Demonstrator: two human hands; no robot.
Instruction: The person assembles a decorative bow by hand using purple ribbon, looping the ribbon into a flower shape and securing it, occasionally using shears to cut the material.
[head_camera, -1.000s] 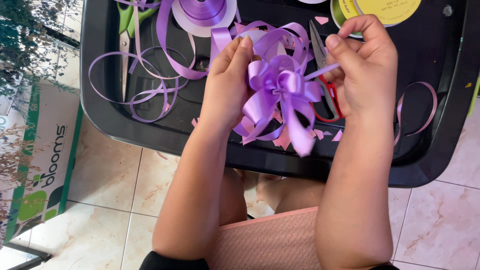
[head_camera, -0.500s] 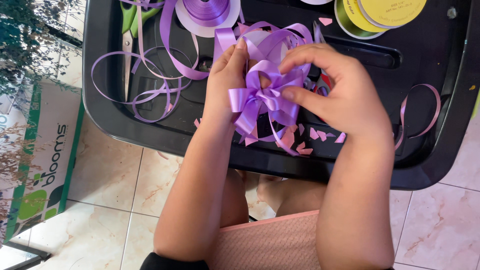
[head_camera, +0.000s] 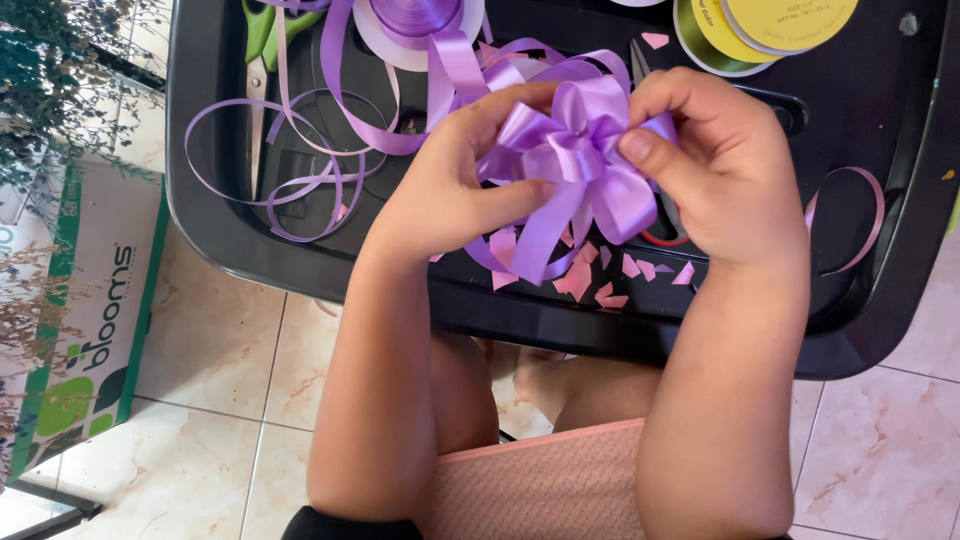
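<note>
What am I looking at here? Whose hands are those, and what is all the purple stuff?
A camera on a person's head looks down at their own two bare hands. The left hand and the right hand both pinch a shiny purple ribbon bow over a black plastic tray. On the tray lie loose curls of purple ribbon, a purple ribbon spool, green-handled scissors, yellow and green ribbon rolls and small pink paper scraps. Beside it stands a green and white cardboard box.

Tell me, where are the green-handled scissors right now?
The green-handled scissors lie at the top left of the head view, on the black tray, among loose purple ribbon strands and left of the purple ribbon spool.
</note>
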